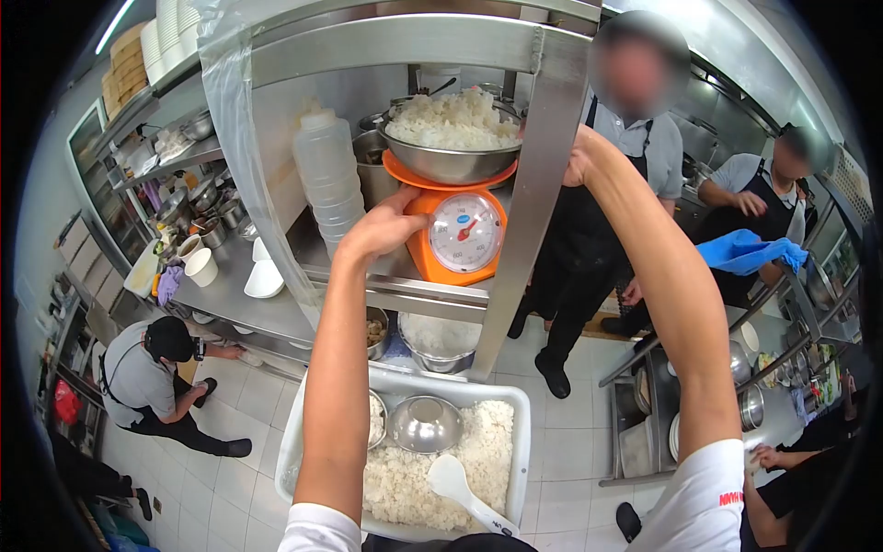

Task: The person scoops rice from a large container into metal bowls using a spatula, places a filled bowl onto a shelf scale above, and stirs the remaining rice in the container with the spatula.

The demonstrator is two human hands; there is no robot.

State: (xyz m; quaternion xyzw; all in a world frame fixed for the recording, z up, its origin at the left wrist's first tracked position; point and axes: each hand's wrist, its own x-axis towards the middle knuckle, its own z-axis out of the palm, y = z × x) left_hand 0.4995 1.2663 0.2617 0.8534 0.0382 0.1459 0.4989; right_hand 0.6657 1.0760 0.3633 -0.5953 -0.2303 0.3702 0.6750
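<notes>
An orange dial scale point(460, 237) stands on a steel shelf, with a steel bowl point(451, 163) heaped with white rice on its orange pan. My left hand point(388, 224) is against the scale's left side, thumb toward the dial, fingers curled at the pan's edge. Behind the steel post, my right hand point(577, 158) is raised near the bowl's right side; its fingertips are hidden. Below, a white tub point(522, 432) holds rice, an upturned-looking metal bowl point(426, 424) and a white rice paddle point(450, 476).
Clear plastic containers point(327, 175) stand left of the scale. A steel post point(543, 175) rises at the shelf's right. Two people stand beyond it, and another person point(166, 377) crouches at the lower left. A blue cloth point(750, 253) lies at the right.
</notes>
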